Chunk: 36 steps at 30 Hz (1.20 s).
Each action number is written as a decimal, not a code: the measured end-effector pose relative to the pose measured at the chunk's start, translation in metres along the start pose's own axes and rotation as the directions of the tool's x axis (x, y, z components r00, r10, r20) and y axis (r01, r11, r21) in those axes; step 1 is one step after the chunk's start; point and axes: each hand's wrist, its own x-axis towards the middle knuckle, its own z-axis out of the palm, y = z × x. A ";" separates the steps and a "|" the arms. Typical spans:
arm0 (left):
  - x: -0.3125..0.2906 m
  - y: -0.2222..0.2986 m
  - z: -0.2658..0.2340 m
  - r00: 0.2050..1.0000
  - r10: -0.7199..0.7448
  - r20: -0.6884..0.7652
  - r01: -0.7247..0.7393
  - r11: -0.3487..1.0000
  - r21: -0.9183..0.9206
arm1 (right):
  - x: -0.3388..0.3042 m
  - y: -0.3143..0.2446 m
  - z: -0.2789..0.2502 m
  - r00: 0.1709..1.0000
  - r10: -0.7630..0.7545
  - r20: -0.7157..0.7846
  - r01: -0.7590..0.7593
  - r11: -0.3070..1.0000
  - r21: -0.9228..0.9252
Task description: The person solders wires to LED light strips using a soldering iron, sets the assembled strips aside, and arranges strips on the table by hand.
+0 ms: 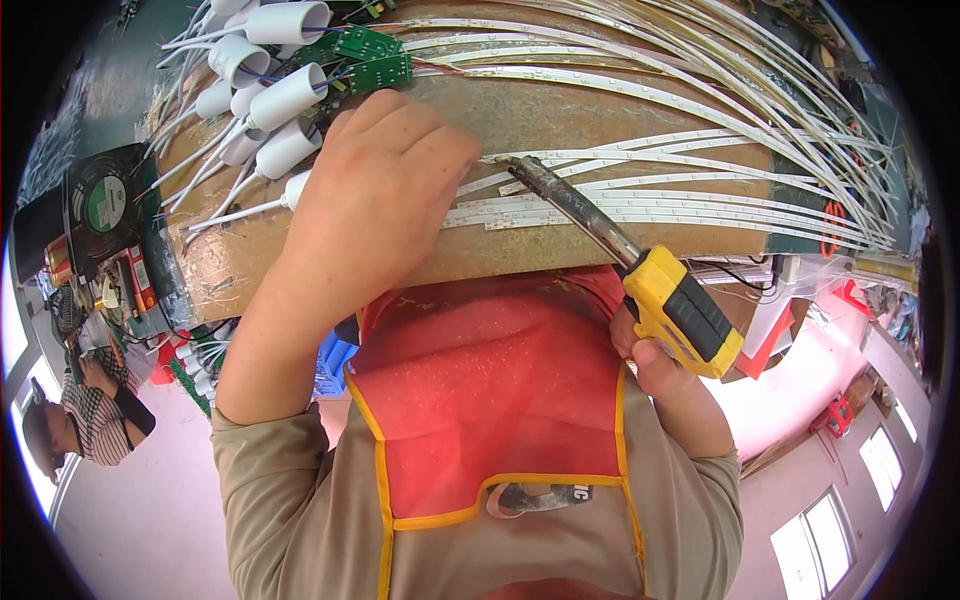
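My left hand (385,170) is closed over the board, knuckles up, with its fingertips turned under and hidden. What they pinch cannot be made out. Beside its index finger lies the end of a white LED strip (570,156). In my right hand (650,365) is a yellow and black soldering iron (685,310), pointing up and left. Its dark tip is at the strip's end, close to my left fingers; contact cannot be told. Above my left hand are green circuit boards (382,72) with wires and white lamp sockets (288,147).
Many more LED strips (640,85) curve across the brown work board (240,285) to the right. A black fan (108,203) stands at the left edge. A person (100,400) works farther left. A blue crate (335,362) is below the table.
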 end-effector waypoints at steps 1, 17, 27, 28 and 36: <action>0.000 0.000 0.000 1.000 0.000 0.001 0.000 1.000 0.003 | -0.001 0.000 0.000 1.000 0.003 -0.003 -0.003 1.000 0.003; 0.000 0.000 0.000 1.000 0.002 0.005 -0.002 1.000 0.010 | -0.012 0.008 -0.001 0.997 0.068 -0.041 -0.066 0.997 0.041; 0.000 -0.001 0.002 1.000 -0.004 -0.014 0.004 1.000 0.003 | -0.006 0.004 0.001 0.997 0.059 -0.045 -0.058 0.998 0.033; 0.000 -0.001 0.002 1.000 -0.012 -0.014 0.012 1.000 0.000 | -0.005 0.003 0.002 0.997 0.059 -0.043 -0.057 0.998 0.038; -0.001 -0.003 0.006 0.997 0.002 -0.071 -0.002 1.000 -0.001 | 0.001 0.002 0.007 1.000 0.014 -0.028 -0.014 1.000 0.002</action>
